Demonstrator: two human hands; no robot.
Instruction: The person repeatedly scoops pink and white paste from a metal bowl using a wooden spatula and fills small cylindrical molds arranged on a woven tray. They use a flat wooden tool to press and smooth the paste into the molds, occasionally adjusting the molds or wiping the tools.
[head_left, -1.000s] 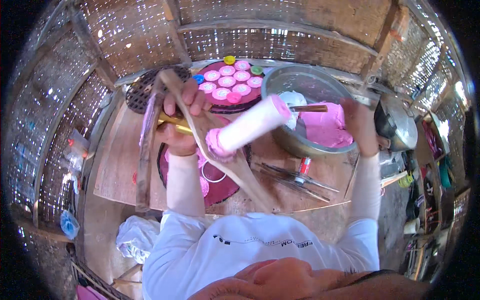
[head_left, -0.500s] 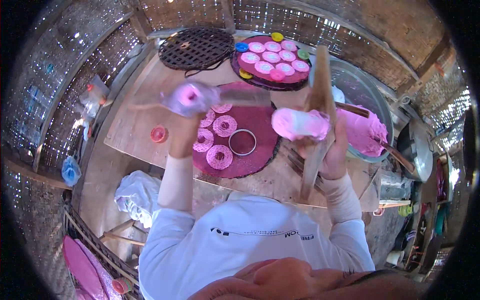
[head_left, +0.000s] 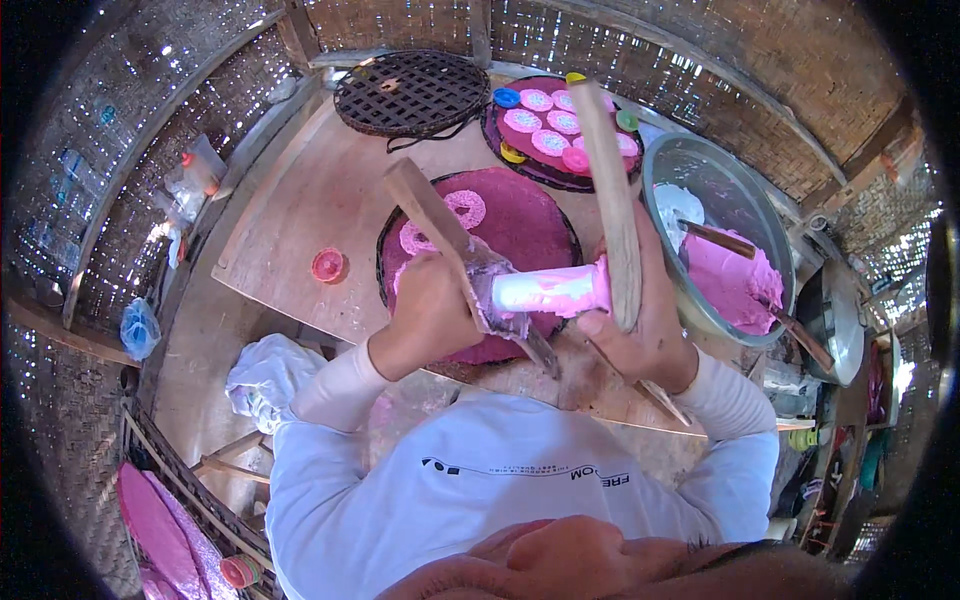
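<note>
My left hand (head_left: 430, 305) is wrapped round a wooden press holder (head_left: 425, 200), a tilted bar with a sticky, pink-smeared middle. Facing it, my right hand (head_left: 650, 335) grips a wooden-handled plunger (head_left: 612, 190). The plunger's white cylinder (head_left: 540, 291), streaked with pink dough, points left and its end meets the smeared middle of the holder; how far in it sits, I cannot tell. Beneath both hands lies a round magenta mat (head_left: 535, 225) on the table. Lacy pink dough rings (head_left: 465, 209) rest on its left part, some hidden by my left hand and the holder.
At the right stands a large basin (head_left: 672, 150) holding pink dough (head_left: 735, 285), white paste and wooden-handled tools. A second magenta tray (head_left: 515, 90) at the back bears several dough rings and coloured lids. Left of it lies a dark woven lattice (head_left: 412, 92). A red cup (head_left: 329, 265) sits on the table.
My left hand has brought the holder right and down from the upper left, up against the plunger. The plunger has swung more level. The metal ring on the mat is now out of sight.
</note>
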